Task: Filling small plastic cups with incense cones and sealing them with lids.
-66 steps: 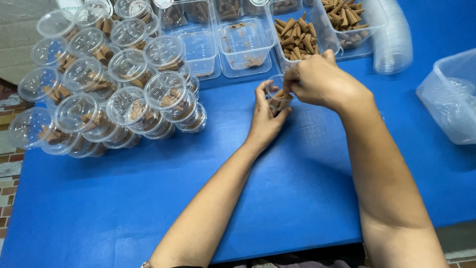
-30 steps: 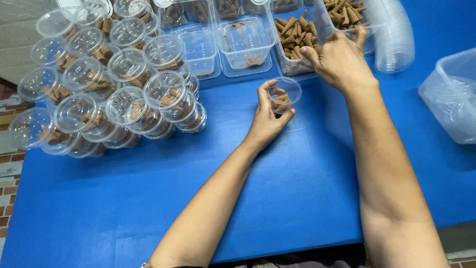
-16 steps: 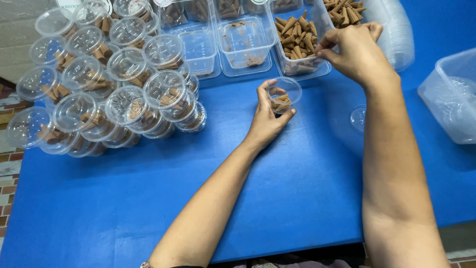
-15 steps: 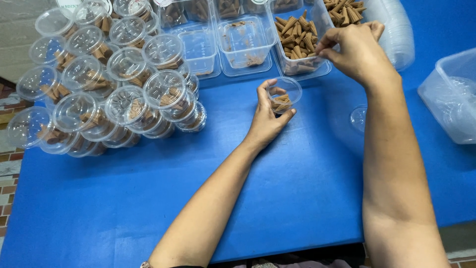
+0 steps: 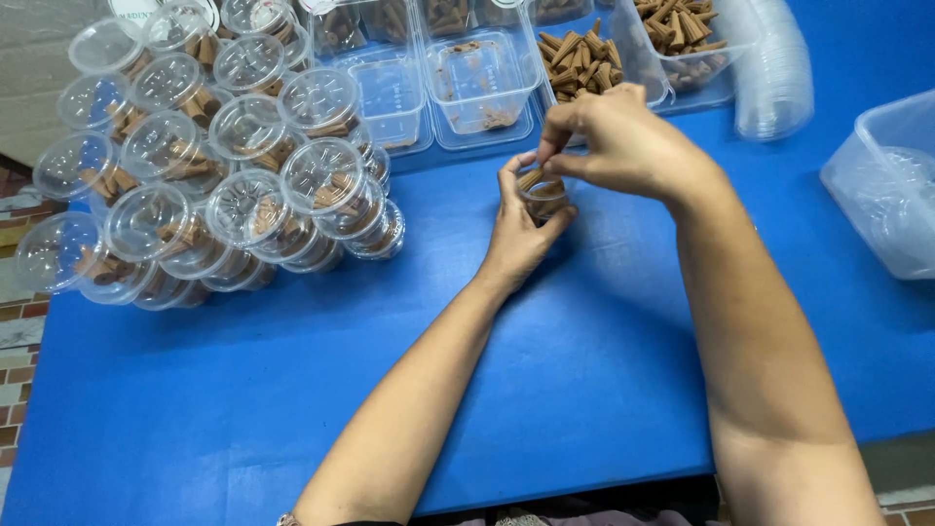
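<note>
A blue table top (image 5: 195,409) fills most of the view and is evenly lit, with only soft shadows cast on it. Beyond its left edge, a floor of reddish-brown brick tiles (image 5: 18,321) with pale joints is seen. At the upper left, a pale, rough wall surface (image 5: 39,58) is visible.

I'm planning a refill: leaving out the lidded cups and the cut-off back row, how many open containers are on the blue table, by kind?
Rectangular tubs heaped with brown cones: 2
Rectangular tubs nearly empty: 2
Small round cup in the left hand: 1
Large clear tub at right: 1
Total: 6
</note>
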